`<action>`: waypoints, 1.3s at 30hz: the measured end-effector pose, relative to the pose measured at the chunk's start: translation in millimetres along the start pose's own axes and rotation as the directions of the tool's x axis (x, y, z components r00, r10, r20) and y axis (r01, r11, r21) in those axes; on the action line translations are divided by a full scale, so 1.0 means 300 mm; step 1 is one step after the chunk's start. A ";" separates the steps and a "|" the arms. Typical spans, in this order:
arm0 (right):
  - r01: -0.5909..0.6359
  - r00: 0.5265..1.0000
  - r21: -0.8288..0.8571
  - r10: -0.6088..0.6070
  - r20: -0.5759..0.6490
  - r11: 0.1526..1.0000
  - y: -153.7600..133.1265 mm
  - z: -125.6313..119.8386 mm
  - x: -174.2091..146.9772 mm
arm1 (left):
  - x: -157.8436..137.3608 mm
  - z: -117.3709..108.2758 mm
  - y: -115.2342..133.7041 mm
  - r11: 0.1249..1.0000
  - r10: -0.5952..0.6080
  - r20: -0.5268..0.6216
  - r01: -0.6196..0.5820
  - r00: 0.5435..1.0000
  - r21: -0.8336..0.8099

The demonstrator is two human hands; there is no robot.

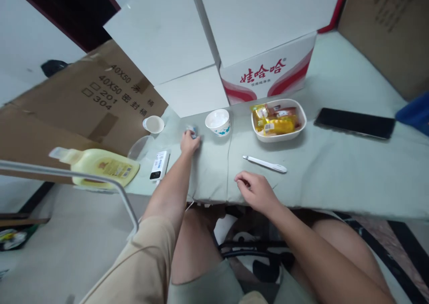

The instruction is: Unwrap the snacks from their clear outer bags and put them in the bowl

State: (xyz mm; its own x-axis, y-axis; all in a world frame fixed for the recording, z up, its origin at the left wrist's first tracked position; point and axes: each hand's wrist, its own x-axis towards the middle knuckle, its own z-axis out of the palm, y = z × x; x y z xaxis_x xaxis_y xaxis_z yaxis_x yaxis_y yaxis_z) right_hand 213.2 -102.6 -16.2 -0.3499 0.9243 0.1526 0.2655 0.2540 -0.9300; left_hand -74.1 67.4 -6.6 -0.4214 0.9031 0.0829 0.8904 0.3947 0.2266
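My left hand [190, 143] reaches forward over the table, its fingers closed around a small white-and-blue thing [191, 129]. Its kind is hard to make out, since the fingers partly cover it. Just right of that hand stands a white paper bowl [218, 122] with a blue pattern, holding something whitish. My right hand [256, 190] rests near the table's front edge, fingers curled in, with nothing visible in them. A slim white pen-like tool [264, 164] lies beyond it. Farther back, a white tub [279, 137] holds several yellow and reddish-brown wrapped packets [279, 126].
On the left are a paper cup [154, 124] on its side, a clear round lid [140, 147], a white power bank [160, 165] and a yellow liquid bottle [105, 166]. A black phone-like slab [355, 122] lies right. Cartons [264, 78] and white panels [167, 36] border the back.
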 end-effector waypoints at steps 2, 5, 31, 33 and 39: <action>0.007 0.999 -0.028 -0.008 -0.045 1.000 0.012 -0.031 -0.010 | -0.085 0.013 0.030 1.000 -0.003 -0.017 0.003 1.000 -0.029; -0.010 0.986 -0.115 -0.010 -0.168 0.993 0.036 -0.084 -0.012 | -0.198 0.027 0.062 0.997 -0.027 -0.036 0.024 0.999 -0.074; -0.191 0.929 -0.387 0.039 -0.368 0.902 0.124 -0.180 0.043 | -0.520 -0.039 0.026 0.866 0.192 0.103 -0.119 0.976 -0.486; -0.206 0.926 -0.283 0.093 -0.366 0.937 0.110 -0.173 0.044 | -0.527 -0.033 0.057 0.867 0.232 0.147 -0.136 0.962 -0.479; -0.236 0.913 -0.094 0.187 -0.362 0.967 0.072 -0.162 0.024 | -0.544 0.026 0.152 0.678 0.453 -0.006 -0.349 0.891 -0.647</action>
State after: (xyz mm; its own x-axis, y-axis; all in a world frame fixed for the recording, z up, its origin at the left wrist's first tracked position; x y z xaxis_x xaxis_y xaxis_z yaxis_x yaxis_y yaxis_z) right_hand 260.1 -76.5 -19.0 0.0551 0.9948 0.0862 0.4240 0.0548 -0.9040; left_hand 36.5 -60.7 -17.5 0.0271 0.9828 0.1825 0.6400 -0.1572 0.7521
